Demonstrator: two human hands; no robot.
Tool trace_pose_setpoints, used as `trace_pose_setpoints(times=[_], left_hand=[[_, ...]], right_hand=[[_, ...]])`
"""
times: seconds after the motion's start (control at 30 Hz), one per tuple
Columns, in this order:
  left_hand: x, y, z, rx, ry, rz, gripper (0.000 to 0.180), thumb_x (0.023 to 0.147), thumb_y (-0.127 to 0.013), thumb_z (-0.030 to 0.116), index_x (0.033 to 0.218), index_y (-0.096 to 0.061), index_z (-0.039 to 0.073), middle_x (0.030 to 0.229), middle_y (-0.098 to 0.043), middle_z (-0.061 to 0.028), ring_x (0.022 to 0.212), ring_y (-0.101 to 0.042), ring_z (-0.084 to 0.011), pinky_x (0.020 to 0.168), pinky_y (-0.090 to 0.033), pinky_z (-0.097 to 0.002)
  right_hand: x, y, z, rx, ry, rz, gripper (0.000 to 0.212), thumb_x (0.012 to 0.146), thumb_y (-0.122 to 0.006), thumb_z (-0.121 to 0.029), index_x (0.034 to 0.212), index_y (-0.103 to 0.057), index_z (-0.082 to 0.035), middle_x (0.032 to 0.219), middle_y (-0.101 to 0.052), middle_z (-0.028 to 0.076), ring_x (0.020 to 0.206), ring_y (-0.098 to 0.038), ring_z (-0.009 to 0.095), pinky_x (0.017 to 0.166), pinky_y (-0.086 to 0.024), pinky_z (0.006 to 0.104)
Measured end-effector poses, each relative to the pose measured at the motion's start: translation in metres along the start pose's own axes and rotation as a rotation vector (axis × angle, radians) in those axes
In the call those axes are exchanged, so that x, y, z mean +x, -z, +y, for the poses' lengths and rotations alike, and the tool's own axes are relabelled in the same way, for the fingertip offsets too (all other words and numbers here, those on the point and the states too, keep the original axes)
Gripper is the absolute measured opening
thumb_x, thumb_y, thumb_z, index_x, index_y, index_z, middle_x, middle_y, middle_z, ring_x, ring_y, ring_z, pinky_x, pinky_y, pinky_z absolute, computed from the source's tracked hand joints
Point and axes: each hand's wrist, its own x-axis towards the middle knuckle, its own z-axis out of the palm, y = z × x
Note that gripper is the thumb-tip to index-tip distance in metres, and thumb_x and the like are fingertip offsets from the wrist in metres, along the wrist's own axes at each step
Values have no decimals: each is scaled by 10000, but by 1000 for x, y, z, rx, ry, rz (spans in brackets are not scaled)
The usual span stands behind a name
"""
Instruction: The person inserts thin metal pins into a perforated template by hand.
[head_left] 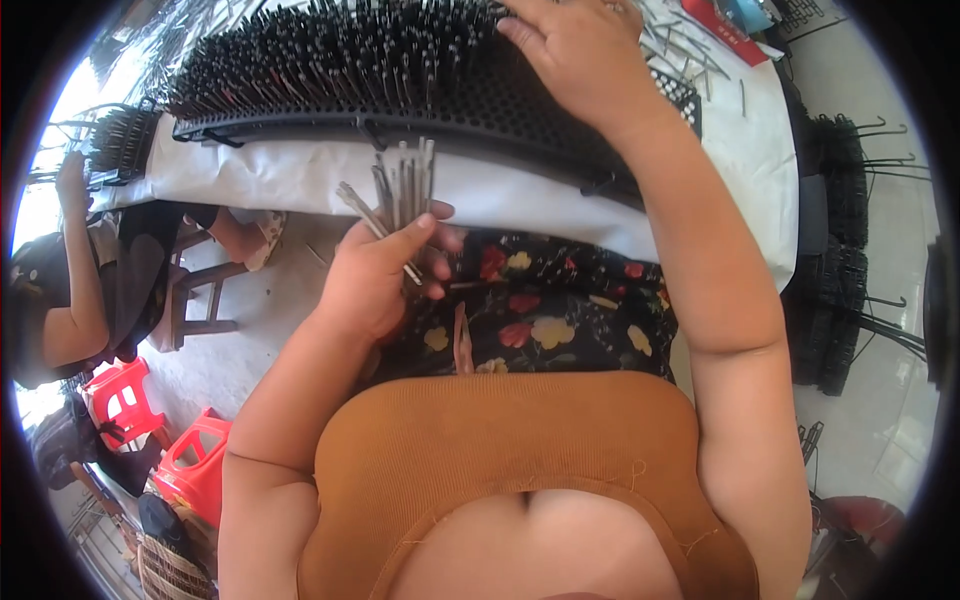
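Rods (407, 188): where are they?

Bunched in the left hand (385, 255), pinched under its thumb, before the rack (560, 140).

And the right hand (588, 52)?

Over the rack; I can't tell if it grips anything.

Progress?

Standing rods (330, 65) crowd the left and middle; bare holes (505, 95) rightward seem unfilled work.

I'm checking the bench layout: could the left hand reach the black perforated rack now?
Probably yes: the left hand appears close to the black perforated rack, and nothing visible blocks the way. The thin metal rods it holds may limit its grip, though.
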Motion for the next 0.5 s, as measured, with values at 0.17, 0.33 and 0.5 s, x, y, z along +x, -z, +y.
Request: trace_pose_setpoints(times=[0.17, 0.33, 0.5], left_hand=[[-27, 29, -26, 66, -126, 58, 230, 1016, -512, 151, 1183, -544, -3, 963, -683, -110, 818, -630, -157, 767, -512, -286], [-62, 53, -39, 206, -93, -41, 171, 1012, -526, 117, 1161, -546, 34, 1071, -697, -138, 969, -628, -152, 840, -478, -281], [-52, 49, -33, 168, -25, 23, 159, 1013, -534, 128, 1133, -548, 25, 1041, -707, -127, 1012, -628, -159, 864, -476, -284]], right_hand=[[-15, -7, 12, 54, 227, 214, 266, 873, -692, -97, 1139, -686, -98, 1092, -672, 114, 979, -601, 322, 842, -494, 372], [-94, -9, -58, 246, 454, -89, 59, 751, -624, -143, 800, -639, -115, 701, -566, 47, 543, -606, 231, 464, -479, 356], [-137, -62, -76, 124, 316, -580, 106, 800, -584, -100, 872, -645, -54, 808, -660, 99, 675, -680, 264, 577, -553, 374]])
